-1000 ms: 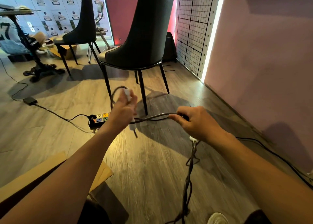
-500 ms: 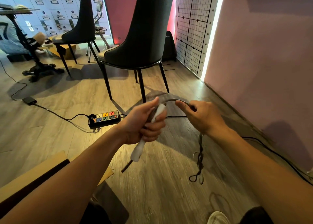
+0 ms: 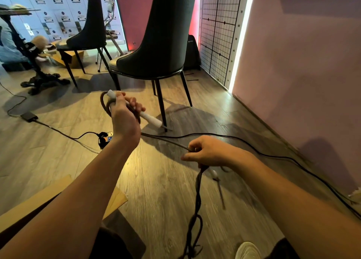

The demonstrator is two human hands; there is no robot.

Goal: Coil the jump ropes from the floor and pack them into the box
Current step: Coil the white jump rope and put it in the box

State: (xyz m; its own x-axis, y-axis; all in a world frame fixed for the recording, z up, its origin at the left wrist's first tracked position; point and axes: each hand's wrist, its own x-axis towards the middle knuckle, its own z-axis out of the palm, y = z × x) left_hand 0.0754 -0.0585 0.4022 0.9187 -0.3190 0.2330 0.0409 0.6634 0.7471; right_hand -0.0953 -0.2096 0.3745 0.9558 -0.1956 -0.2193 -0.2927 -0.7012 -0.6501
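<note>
Just short of the near chair [image 3: 162, 43], the left grip [image 3: 125, 120] is pulling away from the right grip [image 3: 207, 151], clasping the white handle [image 3: 151, 119] with a new loop of jump rope [image 3: 197, 192] added, while the right is pinching the slack: coiling is advancing.

Room evenly bright, light strip [image 3: 241, 43] glowing down the right-hand wall corner, soft chair [image 3: 166, 33] shadows spilling over the wooden floor [image 3: 48, 161], wide-angle bend stretching the frame's lower edges, background a touch soft, hanging jump rope [image 3: 197, 196] smeared by motion blur
</note>
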